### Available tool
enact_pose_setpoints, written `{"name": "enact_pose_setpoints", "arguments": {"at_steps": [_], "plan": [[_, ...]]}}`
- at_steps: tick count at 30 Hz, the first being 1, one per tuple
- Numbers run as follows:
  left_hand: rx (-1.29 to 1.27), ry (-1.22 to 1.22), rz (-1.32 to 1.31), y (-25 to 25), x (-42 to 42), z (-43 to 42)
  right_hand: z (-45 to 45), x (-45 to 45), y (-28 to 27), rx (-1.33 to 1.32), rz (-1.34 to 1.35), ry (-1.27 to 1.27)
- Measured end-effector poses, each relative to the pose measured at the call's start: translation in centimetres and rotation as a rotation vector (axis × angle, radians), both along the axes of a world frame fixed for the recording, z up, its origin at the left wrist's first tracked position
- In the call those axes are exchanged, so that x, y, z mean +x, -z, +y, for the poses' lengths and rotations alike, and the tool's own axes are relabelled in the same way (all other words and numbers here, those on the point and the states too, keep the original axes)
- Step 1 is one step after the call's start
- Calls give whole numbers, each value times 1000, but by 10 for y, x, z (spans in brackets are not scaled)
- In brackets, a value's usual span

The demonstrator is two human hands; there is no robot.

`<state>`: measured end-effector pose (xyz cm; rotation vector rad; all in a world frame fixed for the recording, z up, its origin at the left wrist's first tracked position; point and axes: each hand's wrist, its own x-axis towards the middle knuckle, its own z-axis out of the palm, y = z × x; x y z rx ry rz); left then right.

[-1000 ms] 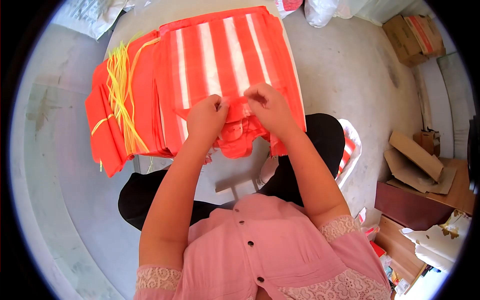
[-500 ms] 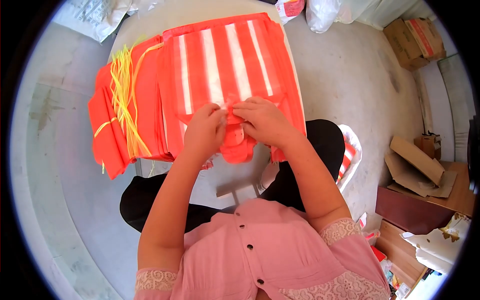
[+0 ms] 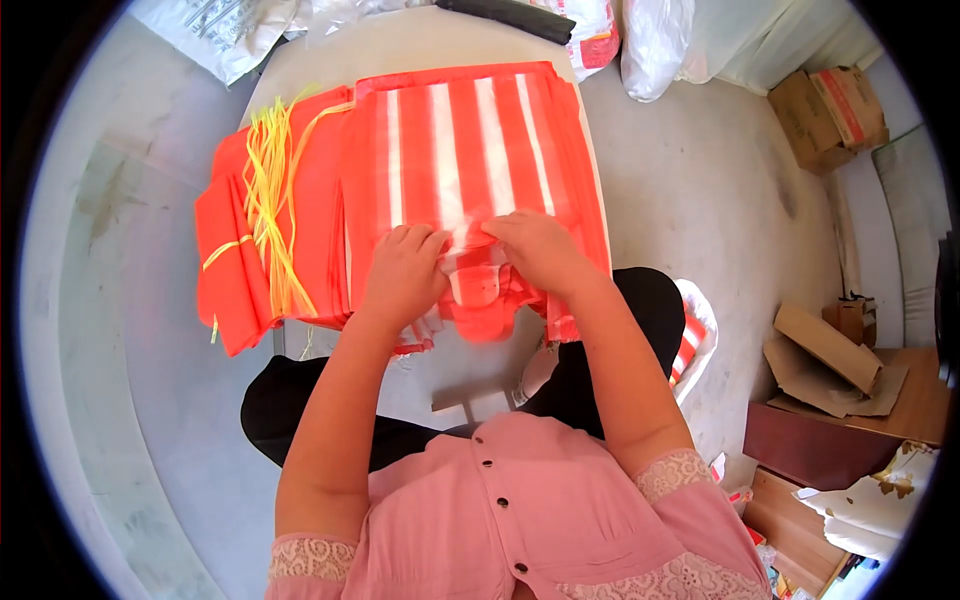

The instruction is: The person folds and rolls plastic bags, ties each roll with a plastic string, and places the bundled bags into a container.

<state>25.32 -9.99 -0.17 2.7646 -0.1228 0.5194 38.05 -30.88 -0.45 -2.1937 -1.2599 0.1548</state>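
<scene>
A stack of red-and-white striped plastic bags (image 3: 465, 140) lies on the table in front of me. At its near edge, my left hand (image 3: 403, 275) pinches the top bag on the left. Opposite it, my right hand (image 3: 540, 250) grips the same bag, a short gap apart. Between and below them, red bag handles (image 3: 480, 310) hang over the table's edge. What lies under my fingertips is partly hidden. To the left sits a pile of folded red bags (image 3: 320, 190), with a bundle of yellow ties (image 3: 270, 180) across it.
The pale tabletop (image 3: 400, 45) carries a dark roll (image 3: 510, 18) at its far edge. White plastic sacks (image 3: 655, 45) stand beyond. On the right are a cardboard box (image 3: 828, 118), an opened carton (image 3: 835, 365) and a white sack holding striped bags (image 3: 695, 335) by my knee.
The view has tilted, so the table sits lower in the picture and the dark roll shows. My hands are slightly farther apart, still on the bag, with more of the red handles visible between them.
</scene>
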Motion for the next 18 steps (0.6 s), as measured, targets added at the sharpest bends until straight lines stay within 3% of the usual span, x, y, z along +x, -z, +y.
{"name": "enact_pose_setpoints", "arguments": {"at_steps": [8, 11, 14, 18], "plan": [[-133, -141, -87, 13, -12, 25, 0, -1, -7, -86, -75, 26], [-57, -80, -169, 6, -22, 30, -5, -11, -15, -120, -30, 50], [-217, -178, 172, -10, -49, 23, -16, -20, -48, -285, 191, 42], [-472, -282, 403, -27, -70, 14, -20, -19, -72, -458, 407, -32]]}}
